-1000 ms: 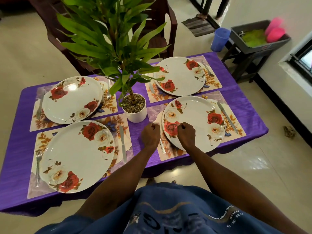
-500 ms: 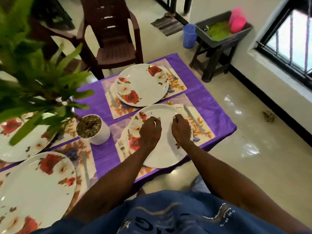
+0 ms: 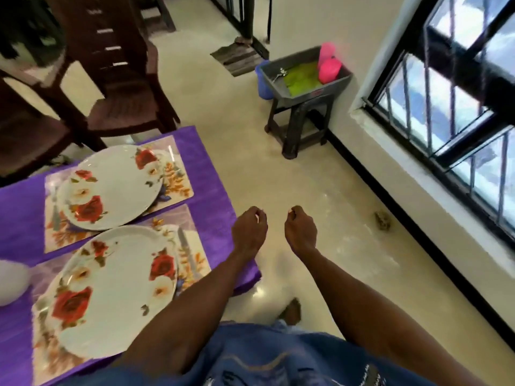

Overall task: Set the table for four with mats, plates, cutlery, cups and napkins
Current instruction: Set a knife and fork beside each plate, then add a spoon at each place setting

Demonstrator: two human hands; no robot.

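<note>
Two white rose-patterned plates sit on floral mats at the right end of the purple-clothed table point(image 3: 216, 218). The near plate point(image 3: 111, 291) lies on a mat point(image 3: 196, 264) with a knife point(image 3: 184, 246) at its right. The far plate point(image 3: 111, 185) covers another mat point(image 3: 179, 174), and a fork point(image 3: 54, 203) lies at its left. My left hand point(image 3: 249, 232) hovers just past the table's right edge, and my right hand point(image 3: 301, 231) hangs over the floor. Both have loosely curled fingers and hold nothing.
A grey tub point(image 3: 334, 84) on a dark stool by the wall holds pink cups point(image 3: 328, 65), green napkins point(image 3: 302, 78) and some cutlery; a blue cup point(image 3: 262, 82) stands behind it. Brown chairs point(image 3: 119, 79) stand behind the table. A white pot point(image 3: 11, 282) shows at the left edge.
Both hands have lifted off the near plate and moved right, off the table and over the floor. My view has swung right towards the stool and window.
</note>
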